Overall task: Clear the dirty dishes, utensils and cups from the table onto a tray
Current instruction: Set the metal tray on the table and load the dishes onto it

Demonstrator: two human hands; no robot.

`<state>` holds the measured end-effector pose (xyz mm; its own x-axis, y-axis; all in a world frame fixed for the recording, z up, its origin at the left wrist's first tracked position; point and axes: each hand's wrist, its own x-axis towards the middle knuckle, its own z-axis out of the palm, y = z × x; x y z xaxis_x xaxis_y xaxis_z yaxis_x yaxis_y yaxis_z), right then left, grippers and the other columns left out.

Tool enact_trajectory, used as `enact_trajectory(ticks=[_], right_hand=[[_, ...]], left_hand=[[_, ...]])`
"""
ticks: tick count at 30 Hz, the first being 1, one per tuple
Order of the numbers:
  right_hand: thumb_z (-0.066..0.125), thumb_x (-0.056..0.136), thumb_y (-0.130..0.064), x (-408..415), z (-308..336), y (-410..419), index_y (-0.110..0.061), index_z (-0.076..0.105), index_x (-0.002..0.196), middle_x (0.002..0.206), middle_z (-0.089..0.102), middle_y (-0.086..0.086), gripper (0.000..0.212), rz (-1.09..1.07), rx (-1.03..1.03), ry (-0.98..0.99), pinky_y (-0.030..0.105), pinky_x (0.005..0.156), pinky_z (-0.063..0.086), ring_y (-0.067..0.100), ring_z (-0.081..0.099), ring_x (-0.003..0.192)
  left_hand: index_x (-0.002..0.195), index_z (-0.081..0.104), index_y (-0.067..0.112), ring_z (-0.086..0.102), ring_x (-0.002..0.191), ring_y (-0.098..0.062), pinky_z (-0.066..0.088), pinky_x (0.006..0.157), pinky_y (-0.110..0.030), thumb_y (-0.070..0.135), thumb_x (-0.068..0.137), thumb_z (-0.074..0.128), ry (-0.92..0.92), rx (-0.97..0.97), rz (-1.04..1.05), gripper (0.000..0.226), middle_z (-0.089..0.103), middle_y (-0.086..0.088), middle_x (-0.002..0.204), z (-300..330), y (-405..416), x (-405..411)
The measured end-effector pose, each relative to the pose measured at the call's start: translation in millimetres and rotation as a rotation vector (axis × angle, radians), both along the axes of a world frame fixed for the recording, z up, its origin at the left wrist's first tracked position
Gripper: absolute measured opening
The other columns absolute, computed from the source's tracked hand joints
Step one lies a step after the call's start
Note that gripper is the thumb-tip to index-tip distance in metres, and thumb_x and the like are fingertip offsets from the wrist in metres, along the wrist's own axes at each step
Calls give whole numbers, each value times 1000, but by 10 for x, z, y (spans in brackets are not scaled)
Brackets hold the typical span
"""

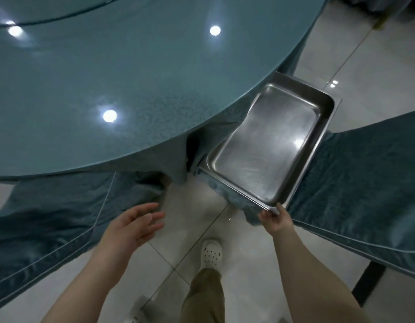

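Note:
A deep stainless steel tray (323, 127) lies tilted beside the round table, its far end under the table's rim, and nothing is in it. My right hand (275, 217) grips the tray's near corner, thumb on the rim. My left hand (136, 223) hovers over the floor with fingers spread and holds nothing. The round table (108, 78) has a glossy teal top, and no dishes, utensils or cups show on the visible part.
Teal cloth hangs from the table edge (176, 164). Chairs in blue covers stand at the left (50, 217) and the right (360, 187). A white tiled floor (190, 217) lies between them, with my leg and white shoe (211, 252) on it.

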<state>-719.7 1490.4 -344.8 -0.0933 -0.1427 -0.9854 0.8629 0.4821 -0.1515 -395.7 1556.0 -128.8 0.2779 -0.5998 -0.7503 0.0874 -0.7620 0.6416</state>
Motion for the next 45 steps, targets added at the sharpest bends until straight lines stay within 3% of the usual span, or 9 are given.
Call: enact_trajectory(ticks=[3, 9, 13, 16, 22, 26, 31, 35, 45], right_hand=[[52, 97, -30, 110, 85, -76, -14, 49, 71, 52, 57, 1, 31, -15, -36, 30, 29, 97, 44, 11, 53, 57], [56, 95, -17, 283, 343, -267, -2, 49, 80, 84, 49, 9, 22, -81, -24, 44, 20, 39, 51, 16, 50, 71], [48, 96, -14, 398, 652, -186, 1, 45, 112, 122, 48, 24, 22, -25, -108, 85, 36, 88, 54, 41, 55, 113], [47, 94, -5, 457, 909, -103, 2, 47, 107, 138, 45, 24, 15, -90, -148, 160, 42, 98, 48, 41, 47, 124], [48, 90, 3, 769, 1514, 541, 0, 49, 99, 123, 56, 25, 10, -153, -228, 335, 46, 80, 55, 33, 57, 104], [53, 85, 4, 972, 1892, 1091, 3, 52, 99, 87, 55, 16, 14, -180, -205, 519, 37, 42, 56, 27, 58, 73], [53, 80, 8, 1115, 2312, 1701, -2, 53, 78, 74, 54, 11, 10, -222, -232, 626, 48, 65, 58, 22, 57, 61], [53, 81, 8, 1155, 2639, 2312, -4, 54, 75, 67, 51, 9, 13, -263, -283, 668, 36, 44, 56, 20, 56, 56], [53, 86, 6, 1226, 3388, 3658, 0, 50, 73, 71, 52, 12, 14, -282, -382, 661, 33, 43, 56, 25, 56, 64]], left_hand=[[111, 63, 17, 71, 90, -19, 50, 87, -38, 10, 94, 50, -10, -11, 1, 23, 74, -1, 99, 24, 15, 59], [112, 63, 16, 70, 91, -20, 50, 90, -40, 9, 95, 50, -1, -16, -46, 23, 74, -3, 100, 107, 52, 144], [111, 64, 17, 70, 94, -22, 52, 86, -38, 10, 95, 50, 25, -34, -87, 23, 74, -2, 101, 183, 99, 227], [109, 65, 18, 70, 92, -21, 51, 86, -37, 10, 95, 51, 54, -47, -116, 21, 74, -3, 100, 215, 120, 296], [109, 65, 19, 71, 89, -17, 51, 86, -35, 9, 95, 51, 101, -149, -331, 22, 74, -2, 99, 384, 269, 513], [110, 63, 16, 69, 91, -20, 51, 79, -29, 8, 97, 47, 145, -166, -447, 23, 73, -5, 100, 501, 406, 649], [109, 63, 16, 68, 92, -19, 49, 80, -29, 9, 97, 46, 212, -204, -493, 22, 72, -5, 101, 610, 623, 765], [108, 62, 16, 68, 92, -19, 49, 78, -29, 10, 97, 46, 241, -213, -537, 20, 72, -5, 101, 652, 811, 787], [107, 63, 21, 67, 94, -15, 49, 77, -28, 13, 98, 48, 218, -314, -597, 19, 71, 1, 101, 792, 1316, 724]])
